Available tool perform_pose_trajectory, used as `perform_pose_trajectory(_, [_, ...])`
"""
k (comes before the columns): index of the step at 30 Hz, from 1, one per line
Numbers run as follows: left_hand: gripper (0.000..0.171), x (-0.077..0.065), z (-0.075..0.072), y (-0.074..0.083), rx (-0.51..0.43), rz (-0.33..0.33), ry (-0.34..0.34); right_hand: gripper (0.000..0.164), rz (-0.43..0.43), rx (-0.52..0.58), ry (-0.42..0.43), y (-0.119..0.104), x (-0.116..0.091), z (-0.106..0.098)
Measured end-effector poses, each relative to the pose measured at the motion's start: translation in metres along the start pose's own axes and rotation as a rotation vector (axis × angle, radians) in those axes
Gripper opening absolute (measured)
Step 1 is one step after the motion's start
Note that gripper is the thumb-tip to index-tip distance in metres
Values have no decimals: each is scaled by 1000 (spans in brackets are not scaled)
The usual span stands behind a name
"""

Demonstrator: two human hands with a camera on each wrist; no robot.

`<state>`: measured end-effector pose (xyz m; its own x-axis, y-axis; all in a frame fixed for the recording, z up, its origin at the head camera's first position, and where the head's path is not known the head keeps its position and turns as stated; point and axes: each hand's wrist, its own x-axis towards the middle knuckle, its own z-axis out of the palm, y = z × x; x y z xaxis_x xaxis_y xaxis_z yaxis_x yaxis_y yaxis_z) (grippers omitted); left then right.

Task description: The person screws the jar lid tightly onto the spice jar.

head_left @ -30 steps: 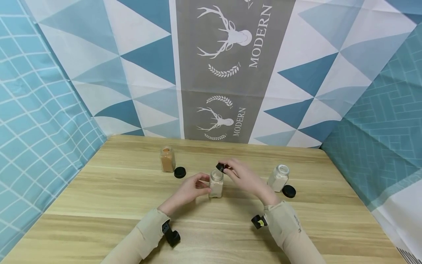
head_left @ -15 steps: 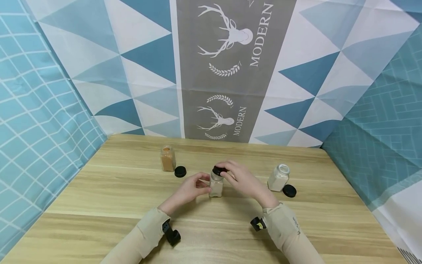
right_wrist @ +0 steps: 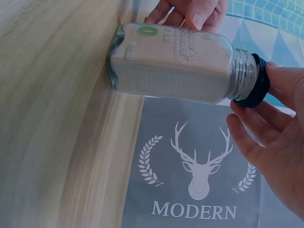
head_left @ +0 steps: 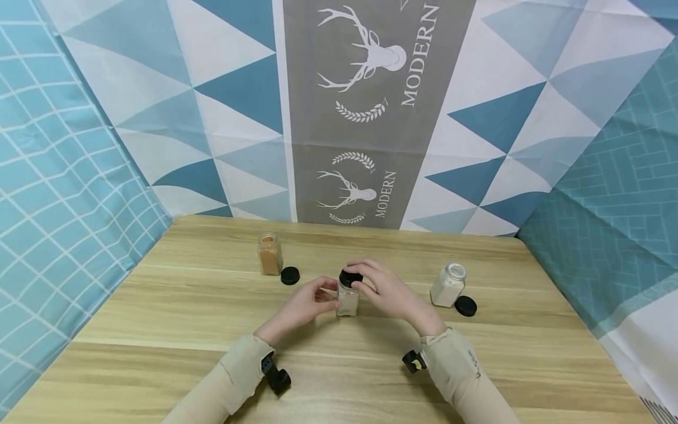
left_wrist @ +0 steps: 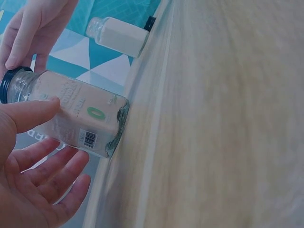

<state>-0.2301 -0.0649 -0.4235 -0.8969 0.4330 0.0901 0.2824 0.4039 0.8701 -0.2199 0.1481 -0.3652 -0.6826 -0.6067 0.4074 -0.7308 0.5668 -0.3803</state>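
In the middle of the table stands a square glass spice jar (head_left: 347,301) of pale powder, upright, its label and barcode turned to the left wrist view. My left hand (head_left: 312,301) holds it from the left between thumb and fingers. On the jar's mouth sits a black lid (right_wrist: 257,81), which the thumb and fingers of my right hand (head_left: 389,288) pinch from the right. Bare glass thread shows below the lid in the right wrist view. How tightly the lid sits cannot be told.
Back left, an uncapped jar of orange powder (head_left: 270,258) stands beside a black lid (head_left: 289,275). To the right, an uncapped jar of white powder (head_left: 448,287) has another black lid (head_left: 465,306) next to it. Patterned cloth (head_left: 238,118) hangs behind the wooden table (head_left: 339,377).
My right hand has brought the black lid down and slightly left, from above the open jar onto its mouth. My left hand has stayed at the jar.
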Motion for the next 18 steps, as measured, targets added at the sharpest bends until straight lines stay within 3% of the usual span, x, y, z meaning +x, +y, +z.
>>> perform_pose_trajectory(9, [38, 0, 3, 0, -21, 7, 0, 28, -48, -22, 8, 2, -1, 3])
perform_pose_trajectory(16, [37, -16, -6, 36, -37, 16, -19, 30, -31, -14, -9, 2, -2, 4])
perform_pose_trajectory(18, [37, -13, -5, 31, -39, 21, -18, 30, -34, -17, -8, 2, -2, 4])
